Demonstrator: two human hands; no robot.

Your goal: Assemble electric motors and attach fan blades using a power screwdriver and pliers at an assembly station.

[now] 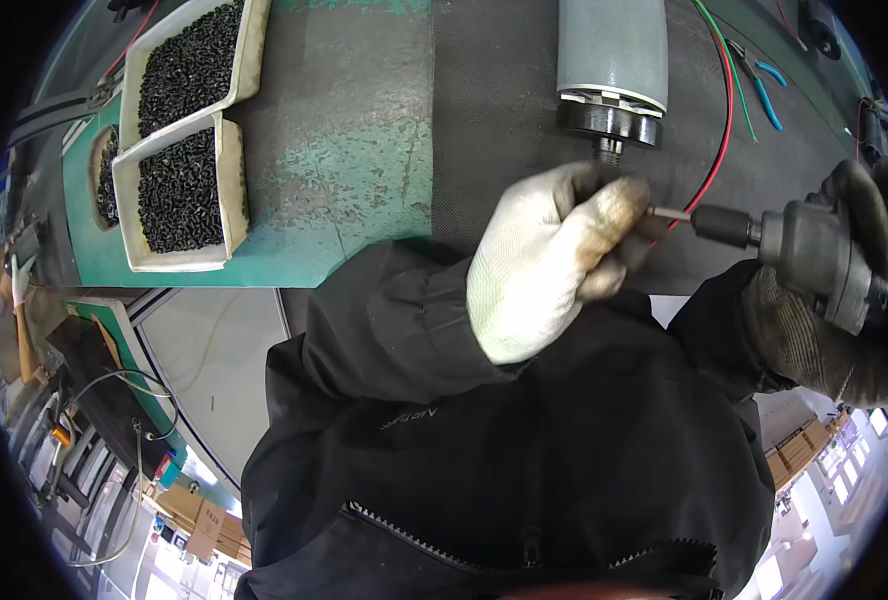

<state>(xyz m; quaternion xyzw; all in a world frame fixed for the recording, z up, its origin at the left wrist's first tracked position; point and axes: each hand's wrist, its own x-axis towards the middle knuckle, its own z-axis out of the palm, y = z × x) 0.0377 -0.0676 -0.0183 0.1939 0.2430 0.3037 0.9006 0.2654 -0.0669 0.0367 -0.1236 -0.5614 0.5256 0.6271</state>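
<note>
My left hand [549, 255], in a white glove with soiled fingertips, is closed in a pinch just below the shaft of a grey motor [612, 55]. What its fingers hold is hidden. A power screwdriver [809, 245] lies sideways in my right hand [814, 340], which wears a dark glove. The screwdriver's thin bit [671, 213] points left and its tip reaches the left fingertips. The motor has a black end ring [609, 122] and a short dark shaft [609, 150] facing me.
Two pale bins [234, 190] of small black screws stand at the left, beside a smaller container [104, 180]. Red and green wires [731, 110] run right of the motor. Blue-handled pliers [764, 95] lie farther right. The bench top [354, 130] has worn green patches.
</note>
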